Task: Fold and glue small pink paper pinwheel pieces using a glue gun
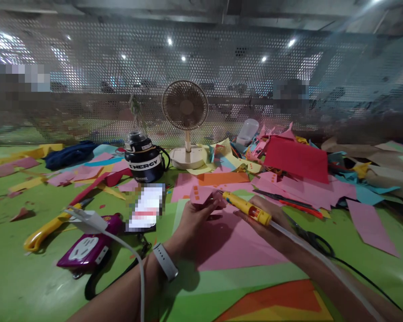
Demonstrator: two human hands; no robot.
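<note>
My left hand [199, 219] pinches a small folded pink paper piece [201, 195] that has orange squares on it. In my right hand [267, 219] is a yellow pen-shaped hot glue gun [245, 206], its tip pointing left at the paper's right edge; whether they touch I cannot tell. A long whitish translucent stick [305, 246] runs from the back of the glue gun along my right forearm. Under both hands lies a pink sheet [235, 243] on top of a pale green sheet [255, 279].
Left of my hands are a phone [146, 210], a purple power strip [89, 243] and a yellow-handled knife [50, 228]. A bottle [143, 161] and a fan [185, 107] stand behind. Scissors [317, 241] and heaped paper scraps [295, 158] are at right.
</note>
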